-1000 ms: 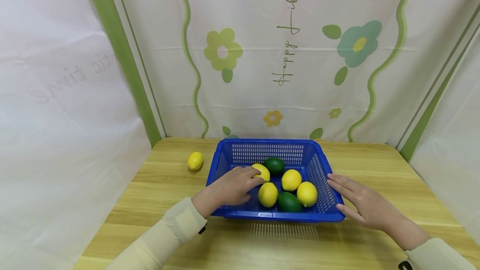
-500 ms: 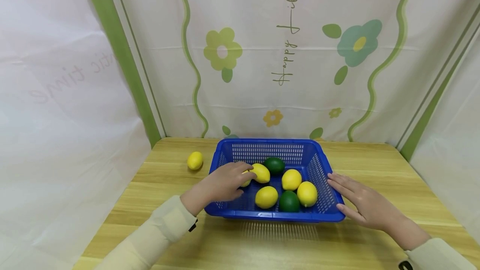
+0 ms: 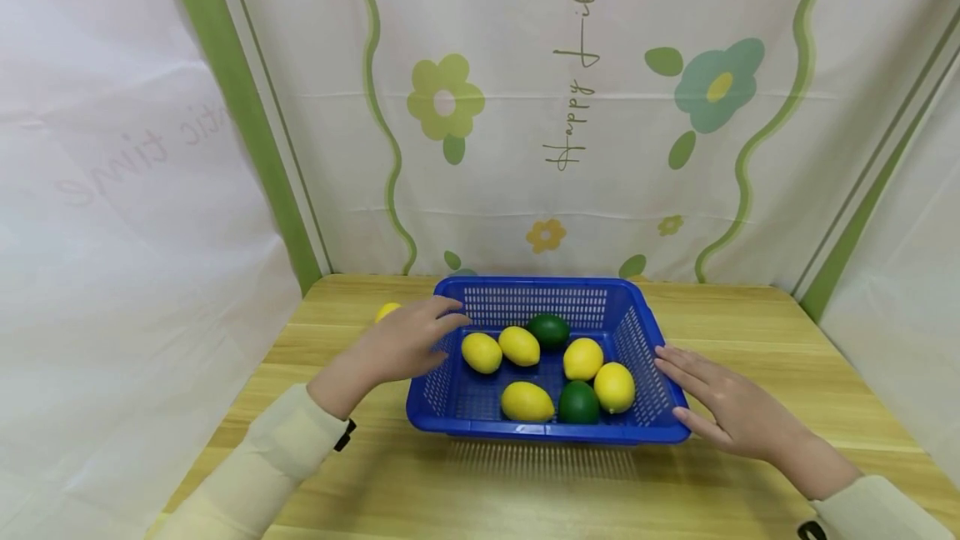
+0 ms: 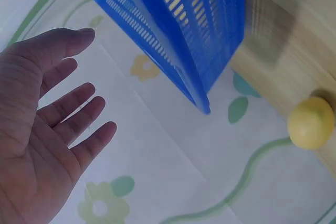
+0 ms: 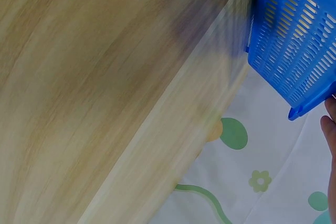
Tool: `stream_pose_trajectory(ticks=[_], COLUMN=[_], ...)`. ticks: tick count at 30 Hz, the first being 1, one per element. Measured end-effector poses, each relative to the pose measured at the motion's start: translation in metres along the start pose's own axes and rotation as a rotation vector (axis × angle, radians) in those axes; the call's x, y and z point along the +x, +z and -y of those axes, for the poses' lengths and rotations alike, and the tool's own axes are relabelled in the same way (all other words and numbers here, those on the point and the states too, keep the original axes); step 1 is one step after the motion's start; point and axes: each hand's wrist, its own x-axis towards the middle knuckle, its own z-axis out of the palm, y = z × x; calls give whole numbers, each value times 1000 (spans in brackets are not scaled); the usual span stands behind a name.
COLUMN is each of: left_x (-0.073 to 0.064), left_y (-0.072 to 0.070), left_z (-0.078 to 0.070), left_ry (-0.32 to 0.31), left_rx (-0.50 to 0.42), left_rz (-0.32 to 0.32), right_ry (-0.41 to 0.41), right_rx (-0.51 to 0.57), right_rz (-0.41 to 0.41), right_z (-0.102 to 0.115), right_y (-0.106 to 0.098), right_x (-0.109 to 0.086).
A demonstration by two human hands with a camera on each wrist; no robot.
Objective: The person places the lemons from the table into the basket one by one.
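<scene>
A blue plastic basket stands on the table, holding several lemons and two dark green oval fruits. Over its left rim is my left hand, fingers spread and nothing in them; the left wrist view shows this hand apart from the basket. One lemon lies on the table left of the basket, partly hidden behind the left hand. My right hand rests its straight fingers against the basket's right rim. Only the edge of that hand enters the right wrist view.
The wooden table extends around the basket on all sides. Behind it hangs a white curtain with printed flowers, and more curtain encloses the left and right sides.
My left hand has moved left and up, out from among the lemons toward the basket's left rim. The front lemon has rolled left, and the near green fruit has turned. The right hand stays put.
</scene>
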Motion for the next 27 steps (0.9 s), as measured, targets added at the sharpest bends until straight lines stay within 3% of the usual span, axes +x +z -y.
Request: stream_pose_trajectory(ticks=[7, 15, 20, 27], left_x=[-18, -32, -38, -40], left_y=[-8, -7, -1, 12], left_z=[19, 45, 55, 67], left_ry=[-13, -108, -205, -285], left_rx=[-9, -5, -11, -8], left_rz=[-103, -85, -39, -49], right_ry=[-5, 1, -11, -2], right_rx=[-5, -4, -8, -12], right_rz=[-8, -4, -17, -11], right_z=[0, 0, 0, 1], right_y=[-1, -1, 0, 0], right_x=[1, 1, 1, 0])
